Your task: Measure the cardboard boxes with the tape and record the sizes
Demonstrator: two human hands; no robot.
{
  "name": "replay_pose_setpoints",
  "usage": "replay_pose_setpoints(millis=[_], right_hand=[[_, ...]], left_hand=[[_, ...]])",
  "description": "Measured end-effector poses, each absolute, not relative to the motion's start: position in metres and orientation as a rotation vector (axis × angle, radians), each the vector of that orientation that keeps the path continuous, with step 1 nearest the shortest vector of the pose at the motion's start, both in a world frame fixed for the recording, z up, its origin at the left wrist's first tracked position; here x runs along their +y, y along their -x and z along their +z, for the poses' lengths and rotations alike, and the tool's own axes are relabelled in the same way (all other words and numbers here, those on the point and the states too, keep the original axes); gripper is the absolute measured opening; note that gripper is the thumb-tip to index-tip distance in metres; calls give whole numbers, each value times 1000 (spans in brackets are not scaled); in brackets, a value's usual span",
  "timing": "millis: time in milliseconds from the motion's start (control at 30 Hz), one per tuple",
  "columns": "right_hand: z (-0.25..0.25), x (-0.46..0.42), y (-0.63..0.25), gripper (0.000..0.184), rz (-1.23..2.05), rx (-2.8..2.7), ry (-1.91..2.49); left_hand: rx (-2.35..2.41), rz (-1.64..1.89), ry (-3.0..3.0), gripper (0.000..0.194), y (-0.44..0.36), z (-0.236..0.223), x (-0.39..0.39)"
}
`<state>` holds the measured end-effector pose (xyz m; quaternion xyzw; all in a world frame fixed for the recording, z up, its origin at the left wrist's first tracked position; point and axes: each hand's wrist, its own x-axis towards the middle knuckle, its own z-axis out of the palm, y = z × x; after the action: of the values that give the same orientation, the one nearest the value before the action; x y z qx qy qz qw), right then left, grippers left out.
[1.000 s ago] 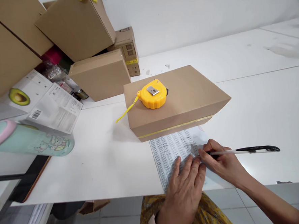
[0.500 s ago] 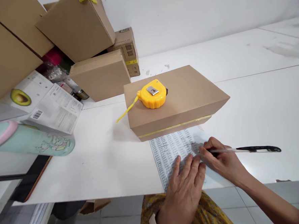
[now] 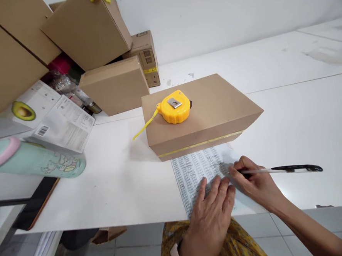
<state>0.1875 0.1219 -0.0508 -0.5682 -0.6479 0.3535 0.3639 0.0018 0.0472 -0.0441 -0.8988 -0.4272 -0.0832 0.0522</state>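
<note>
My left hand (image 3: 212, 206) lies flat with its fingers stretched out on a sheet of paper (image 3: 188, 185) covered in columns of handwriting. A pen (image 3: 289, 169) with a black cap on its rear end is pinched in my right hand (image 3: 255, 184), its tip down at the paper just beyond my left fingers. Behind the sheet sits a brown cardboard box (image 3: 212, 102) with a strip of yellow tape along its front, covering the sheet's far end. On top of that box rests a yellow tape measure (image 3: 175, 107) with a strap.
Cardboard boxes (image 3: 92, 32) are stacked at the back left. A white carton (image 3: 63, 123) with an avocado picture and a mint-green bottle (image 3: 54, 162) with a pink ring stand at the left. The white table's (image 3: 120, 200) front edge runs before my lap.
My right hand and the pen have shifted very slightly to the right. My left hand, the paper, the box and the tape measure stay put.
</note>
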Motion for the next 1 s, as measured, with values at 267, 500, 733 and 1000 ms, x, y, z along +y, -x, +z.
replay_pose_setpoints(millis=[267, 500, 733, 1000], right_hand=[[-53, 123, -188, 28, 958, -1653, 1445], [-49, 123, -189, 27, 895, -1700, 1446], [-48, 123, -188, 28, 829, -1686, 1458], [-46, 123, -186, 30, 876, -1678, 1455]], left_hand=[[-1303, -263, 2739, 49, -3, -42, 46], [-1310, -248, 2740, 47, -3, -43, 48], [-1311, -262, 2729, 47, -3, -45, 47], [-1319, -241, 2729, 49, -4, -46, 46]])
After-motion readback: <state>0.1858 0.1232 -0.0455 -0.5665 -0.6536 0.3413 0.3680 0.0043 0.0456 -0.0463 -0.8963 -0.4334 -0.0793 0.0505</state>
